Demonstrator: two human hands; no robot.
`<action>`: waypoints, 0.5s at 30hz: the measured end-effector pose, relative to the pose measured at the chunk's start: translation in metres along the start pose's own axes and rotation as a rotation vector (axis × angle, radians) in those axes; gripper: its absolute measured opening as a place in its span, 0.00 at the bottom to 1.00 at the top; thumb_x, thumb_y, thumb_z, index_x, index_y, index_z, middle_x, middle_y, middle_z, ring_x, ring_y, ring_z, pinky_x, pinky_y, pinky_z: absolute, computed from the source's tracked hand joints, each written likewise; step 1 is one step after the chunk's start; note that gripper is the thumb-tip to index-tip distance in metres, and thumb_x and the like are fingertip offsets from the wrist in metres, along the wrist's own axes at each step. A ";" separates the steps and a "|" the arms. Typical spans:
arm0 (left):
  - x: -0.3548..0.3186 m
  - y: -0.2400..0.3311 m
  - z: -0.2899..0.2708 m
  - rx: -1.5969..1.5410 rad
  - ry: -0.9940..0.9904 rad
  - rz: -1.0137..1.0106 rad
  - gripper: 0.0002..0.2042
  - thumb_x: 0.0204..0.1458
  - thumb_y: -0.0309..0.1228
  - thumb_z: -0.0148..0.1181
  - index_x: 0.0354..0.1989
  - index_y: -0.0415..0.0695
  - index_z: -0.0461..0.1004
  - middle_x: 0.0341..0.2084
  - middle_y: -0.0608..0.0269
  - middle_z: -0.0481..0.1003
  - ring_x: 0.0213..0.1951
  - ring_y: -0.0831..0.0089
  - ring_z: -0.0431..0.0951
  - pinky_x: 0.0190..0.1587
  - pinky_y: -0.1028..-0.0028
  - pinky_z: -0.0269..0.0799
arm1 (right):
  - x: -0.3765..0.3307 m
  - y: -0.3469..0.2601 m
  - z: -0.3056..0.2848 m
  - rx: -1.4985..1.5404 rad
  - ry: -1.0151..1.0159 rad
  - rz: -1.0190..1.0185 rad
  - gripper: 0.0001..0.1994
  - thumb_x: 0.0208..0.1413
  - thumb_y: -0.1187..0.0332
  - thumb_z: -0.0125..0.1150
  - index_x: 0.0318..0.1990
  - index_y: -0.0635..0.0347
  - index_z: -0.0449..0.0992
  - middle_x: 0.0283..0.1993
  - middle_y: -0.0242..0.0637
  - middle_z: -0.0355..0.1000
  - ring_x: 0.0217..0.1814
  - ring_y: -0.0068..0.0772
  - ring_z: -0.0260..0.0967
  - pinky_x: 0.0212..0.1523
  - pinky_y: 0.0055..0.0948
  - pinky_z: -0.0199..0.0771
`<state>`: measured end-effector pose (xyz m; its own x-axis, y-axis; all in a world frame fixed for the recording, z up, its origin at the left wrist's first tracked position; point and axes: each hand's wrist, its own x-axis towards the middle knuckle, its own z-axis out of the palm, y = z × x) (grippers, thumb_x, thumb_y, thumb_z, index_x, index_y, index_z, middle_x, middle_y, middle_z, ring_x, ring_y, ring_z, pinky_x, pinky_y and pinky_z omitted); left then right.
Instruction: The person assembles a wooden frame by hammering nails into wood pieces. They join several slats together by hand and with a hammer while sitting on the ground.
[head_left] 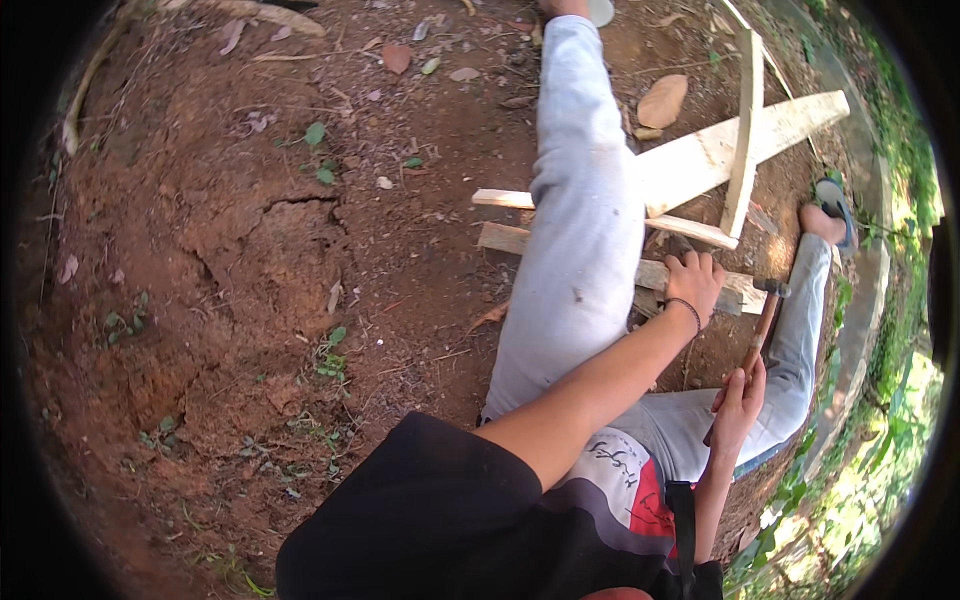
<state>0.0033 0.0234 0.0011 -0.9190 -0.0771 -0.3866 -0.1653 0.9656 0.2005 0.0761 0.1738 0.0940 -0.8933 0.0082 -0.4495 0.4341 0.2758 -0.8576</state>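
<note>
My left hand (697,284), with a dark bracelet at the wrist, is closed over a pale wooden strip (650,275) lying low over the ground. Part of this strip passes out of sight behind my left leg. In my right hand (740,398) is a hammer (766,318), its brown handle running up from my fingers. The dark hammer head is beside the strip's right end; whether they touch, I cannot tell. Just beyond lie more pieces of wood: a wide board (692,168), an upright-looking narrow strip (744,130) across it, and a thin strip (695,230).
My legs in light grey trousers (585,230) spread around the wood, and a sandal (836,205) shows on the right foot. Reddish soil (230,260) with small plants and dry leaves (662,100) stretches left and ahead. A concrete edging (872,300) and green foliage border the right.
</note>
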 end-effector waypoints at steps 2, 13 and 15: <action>0.000 0.000 0.001 -0.007 0.000 -0.026 0.30 0.42 0.45 0.67 0.56 0.50 0.68 0.46 0.60 0.67 0.50 0.61 0.66 0.47 0.50 0.63 | -0.001 -0.004 0.005 -0.009 -0.026 -0.007 0.20 0.66 0.70 0.47 0.64 0.63 0.58 0.30 0.29 0.64 0.16 0.10 0.54 0.14 0.13 0.53; 0.006 0.000 0.001 -0.044 -0.024 0.042 0.26 0.44 0.42 0.64 0.52 0.47 0.67 0.47 0.57 0.67 0.51 0.59 0.67 0.47 0.47 0.65 | -0.023 0.000 -0.002 -0.028 0.029 0.041 0.20 0.64 0.70 0.48 0.62 0.63 0.61 0.28 0.28 0.65 0.19 0.12 0.58 0.17 0.16 0.58; 0.009 -0.001 -0.012 -0.027 -0.113 0.095 0.29 0.41 0.43 0.65 0.52 0.45 0.66 0.48 0.54 0.66 0.51 0.57 0.68 0.47 0.46 0.67 | -0.018 0.013 -0.010 -0.145 0.070 -0.011 0.19 0.63 0.70 0.49 0.60 0.64 0.63 0.28 0.31 0.67 0.22 0.20 0.64 0.22 0.24 0.65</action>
<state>-0.0092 0.0191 0.0080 -0.8853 0.0446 -0.4629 -0.0900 0.9602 0.2645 0.0964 0.1869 0.0933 -0.9062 0.0702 -0.4169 0.4070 0.4119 -0.8153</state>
